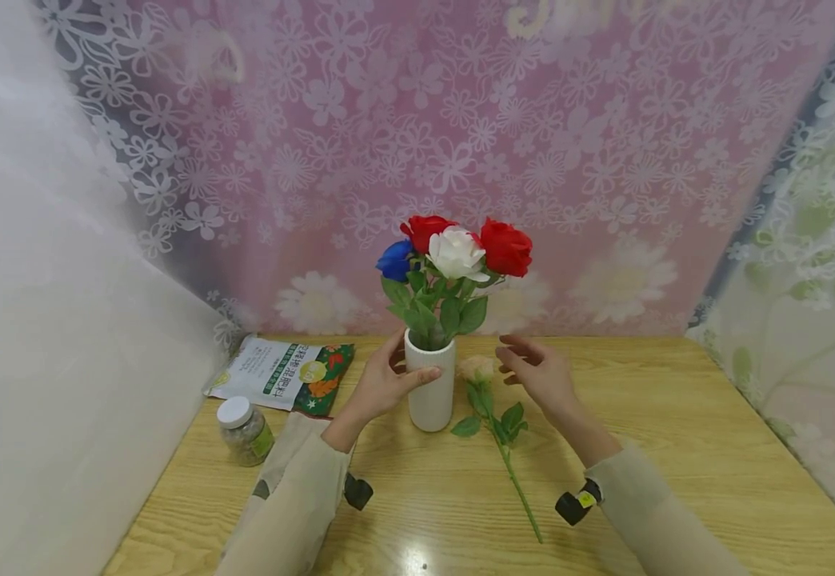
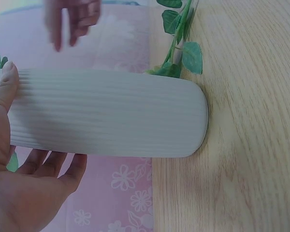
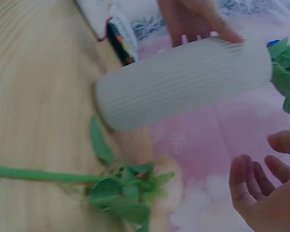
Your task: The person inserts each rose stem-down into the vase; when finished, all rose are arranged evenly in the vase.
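Note:
A white ribbed vase (image 1: 431, 392) stands upright on the wooden table. My left hand (image 1: 387, 382) grips its upper part, thumb across the front and fingers round the far side; the left wrist view shows this thumb and the fingertips on the vase (image 2: 111, 113). Out of the vase rise a blue rose (image 1: 394, 262), a white rose (image 1: 455, 254) and red roses (image 1: 507, 247) with green leaves. To the right, my right hand (image 1: 541, 376) hovers with loosely bent fingers and nothing in them. Near it a peach rose (image 1: 477, 369) lies on the table, its long stem toward me.
At the left lie a white and green packet (image 1: 281, 374), a jar with a white lid (image 1: 245, 432) and a grey cloth (image 1: 284, 460) partly under my left sleeve. A pink flowered curtain (image 1: 446, 144) hangs behind the table (image 1: 648, 416).

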`<state>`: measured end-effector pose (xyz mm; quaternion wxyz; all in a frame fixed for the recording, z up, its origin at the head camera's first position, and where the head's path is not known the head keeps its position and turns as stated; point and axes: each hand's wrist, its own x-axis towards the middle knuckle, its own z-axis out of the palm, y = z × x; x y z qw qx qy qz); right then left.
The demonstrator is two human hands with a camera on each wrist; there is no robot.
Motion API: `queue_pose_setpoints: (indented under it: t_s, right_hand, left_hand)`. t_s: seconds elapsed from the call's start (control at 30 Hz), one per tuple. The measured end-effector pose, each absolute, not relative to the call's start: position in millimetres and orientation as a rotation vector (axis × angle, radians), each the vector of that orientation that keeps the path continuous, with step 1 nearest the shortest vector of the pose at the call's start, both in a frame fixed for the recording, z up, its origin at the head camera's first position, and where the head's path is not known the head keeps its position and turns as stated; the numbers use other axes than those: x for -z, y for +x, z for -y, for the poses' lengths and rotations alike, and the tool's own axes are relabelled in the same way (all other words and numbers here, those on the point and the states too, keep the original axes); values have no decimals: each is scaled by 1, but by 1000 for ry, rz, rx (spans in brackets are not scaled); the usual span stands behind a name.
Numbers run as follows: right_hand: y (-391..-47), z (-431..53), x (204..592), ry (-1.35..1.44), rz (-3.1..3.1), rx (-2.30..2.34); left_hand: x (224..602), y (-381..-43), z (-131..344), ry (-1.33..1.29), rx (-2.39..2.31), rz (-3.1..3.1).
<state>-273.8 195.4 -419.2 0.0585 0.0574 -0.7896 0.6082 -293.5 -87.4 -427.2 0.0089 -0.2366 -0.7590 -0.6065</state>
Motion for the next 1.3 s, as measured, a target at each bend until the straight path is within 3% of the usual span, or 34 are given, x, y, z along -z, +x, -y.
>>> queue_pose_setpoints:
  t_s: [0.33,1.3]
  right_hand:
    - [-258,-203,464,284,2644,-1861]
    - [-262,-201,492,316,2909,-1465]
  left_hand:
    - [429,-294,87,-773,1921,2345]
    - [429,-294,88,-751,1917,2364]
